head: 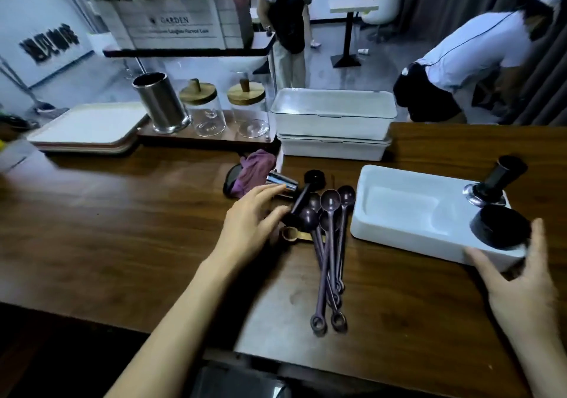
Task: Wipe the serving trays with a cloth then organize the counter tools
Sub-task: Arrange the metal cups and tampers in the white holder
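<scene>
Serving trays (89, 127) sit stacked at the far left of the counter (122, 213), well apart from both hands. The wiping step looks finished, and sorting the tools is judged the step in hand. A white moulded holder (399, 210) lies at right, carrying a tamper (498, 178) and a black cup (500, 227) at its right end. The right hand (521, 284) brackets the holder's near right corner, fingers spread and straight, curled round nothing. The left hand (248, 228) reaches flat over the loose tools, fingers extended and empty, their tips near a black scoop (306, 193). Purple spoons (329, 244) lie fanned between that hand and the holder. A purple cloth (256, 170) is bunched behind them, untouched. A small gold scoop (290, 235) lies just beside the left thumb. The next move likely calls for the left fingers to close on one tool — with the right hand steadying the holder to receive it.
</scene>
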Demonstrator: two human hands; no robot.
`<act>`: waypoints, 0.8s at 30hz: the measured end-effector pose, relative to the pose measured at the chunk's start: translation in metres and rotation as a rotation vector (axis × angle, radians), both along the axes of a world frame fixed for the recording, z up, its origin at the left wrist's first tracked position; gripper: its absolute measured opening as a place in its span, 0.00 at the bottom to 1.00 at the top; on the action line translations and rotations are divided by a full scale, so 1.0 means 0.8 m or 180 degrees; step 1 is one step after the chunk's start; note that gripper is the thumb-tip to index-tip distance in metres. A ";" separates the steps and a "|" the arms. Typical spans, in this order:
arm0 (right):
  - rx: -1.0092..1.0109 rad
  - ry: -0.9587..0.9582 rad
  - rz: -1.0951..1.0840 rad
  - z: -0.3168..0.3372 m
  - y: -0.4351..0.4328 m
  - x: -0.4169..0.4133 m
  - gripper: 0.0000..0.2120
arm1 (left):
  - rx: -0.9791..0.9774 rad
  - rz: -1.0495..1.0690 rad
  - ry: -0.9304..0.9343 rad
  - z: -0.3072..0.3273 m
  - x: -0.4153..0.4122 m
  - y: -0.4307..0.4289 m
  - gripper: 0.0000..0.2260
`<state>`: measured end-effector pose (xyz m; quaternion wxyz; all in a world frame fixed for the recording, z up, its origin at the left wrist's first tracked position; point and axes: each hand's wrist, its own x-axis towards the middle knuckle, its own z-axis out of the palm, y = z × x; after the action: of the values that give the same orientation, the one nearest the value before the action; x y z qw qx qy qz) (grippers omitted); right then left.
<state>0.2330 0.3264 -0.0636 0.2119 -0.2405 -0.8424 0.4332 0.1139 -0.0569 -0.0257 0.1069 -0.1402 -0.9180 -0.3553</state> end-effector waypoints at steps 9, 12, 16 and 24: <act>-0.0004 -0.0123 -0.0168 0.002 -0.004 0.002 0.48 | -0.0358 -0.0225 -0.0297 -0.007 0.003 -0.073 0.22; -0.0004 -0.0095 -0.0232 0.001 -0.004 0.001 0.47 | -0.0668 -0.0556 -0.0358 -0.013 0.012 -0.086 0.33; 0.0022 -0.0175 -0.0406 -0.002 -0.002 0.002 0.47 | -0.0764 -0.0673 -0.0272 -0.018 0.005 -0.086 0.41; 0.0024 -0.0252 -0.0540 -0.007 0.006 0.001 0.46 | -0.1202 -0.1191 -0.0312 -0.027 -0.016 -0.106 0.42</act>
<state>0.2334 0.3311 -0.0693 0.2152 -0.3271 -0.8284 0.4007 0.1010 -0.1415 -0.0472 -0.0332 -0.3075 -0.9302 -0.1977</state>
